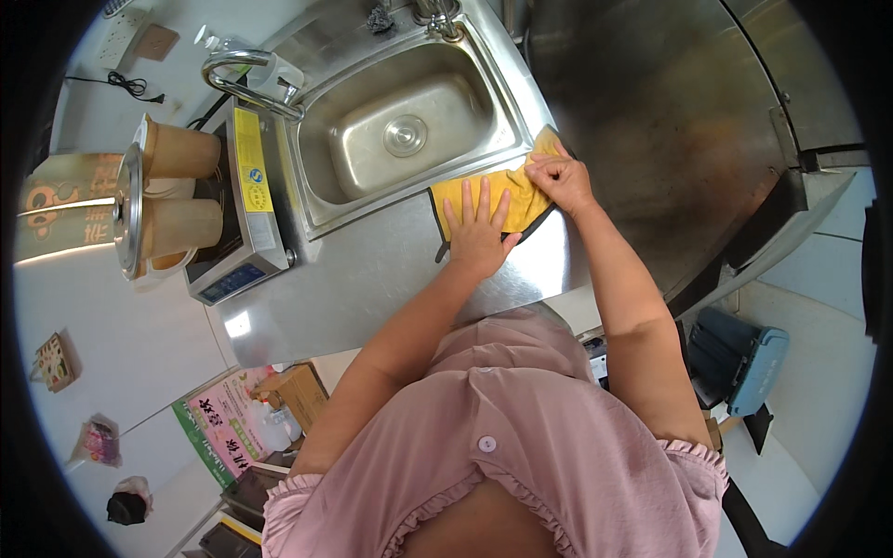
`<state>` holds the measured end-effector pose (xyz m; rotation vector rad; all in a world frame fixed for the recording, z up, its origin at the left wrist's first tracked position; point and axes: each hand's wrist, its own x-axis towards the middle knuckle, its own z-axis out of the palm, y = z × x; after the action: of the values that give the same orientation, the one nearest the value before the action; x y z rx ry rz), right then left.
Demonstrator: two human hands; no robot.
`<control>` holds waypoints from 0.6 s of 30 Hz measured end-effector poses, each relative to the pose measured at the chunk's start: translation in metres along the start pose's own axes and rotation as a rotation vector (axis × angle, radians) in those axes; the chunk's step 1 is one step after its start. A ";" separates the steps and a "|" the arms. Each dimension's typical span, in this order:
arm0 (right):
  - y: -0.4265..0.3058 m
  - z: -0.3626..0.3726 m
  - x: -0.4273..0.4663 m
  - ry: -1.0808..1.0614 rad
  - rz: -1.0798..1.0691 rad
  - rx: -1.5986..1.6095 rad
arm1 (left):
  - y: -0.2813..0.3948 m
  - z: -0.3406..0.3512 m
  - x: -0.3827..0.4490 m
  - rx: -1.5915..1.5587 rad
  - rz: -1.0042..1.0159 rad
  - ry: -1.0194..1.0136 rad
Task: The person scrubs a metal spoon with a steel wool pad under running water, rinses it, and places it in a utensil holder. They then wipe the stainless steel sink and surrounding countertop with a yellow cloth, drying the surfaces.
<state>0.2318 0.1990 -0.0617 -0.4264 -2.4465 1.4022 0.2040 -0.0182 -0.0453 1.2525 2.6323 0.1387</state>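
A yellow cleaning cloth (520,183) with a dark border lies partly bunched along the front right rim of a stainless steel sink (331,174). My left hand (478,234) rests flat on the cloth, fingers spread, palm side down. The cloth's right end is pinched up in my right hand (564,183), with curled fingers, at the sink's near right corner. Beneath both is the brushed steel counter (363,268). The basin holds no visible water, and its round drain strainer (404,135) shows.
A curved chrome faucet (234,59) rises at the sink's left, beside a countertop appliance (227,279) with a control panel. Plastic jugs (183,227) and a metal lid (129,209) stand there. Steel wool (380,19) sits behind the sink. A large steel panel (656,139) borders the right.
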 end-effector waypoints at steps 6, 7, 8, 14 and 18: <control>-0.002 0.002 0.016 0.090 -0.117 -0.003 | 0.001 0.005 0.014 -0.021 0.065 0.082; 0.000 0.005 0.012 0.087 -0.154 -0.072 | 0.001 0.005 0.014 -0.012 0.067 0.077; 0.002 0.008 0.006 0.083 -0.190 -0.141 | 0.001 0.005 0.013 -0.003 0.070 0.073; -0.024 0.017 -0.029 -0.041 -0.180 -0.591 | -0.001 0.006 0.014 0.006 0.091 0.078; -0.033 0.010 -0.049 -0.222 -0.083 -0.843 | -0.004 0.006 0.007 -0.008 0.127 0.050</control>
<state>0.2692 0.1559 -0.0425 -0.3345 -3.1092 0.3280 0.1981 -0.0154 -0.0528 1.4317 2.5902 0.2041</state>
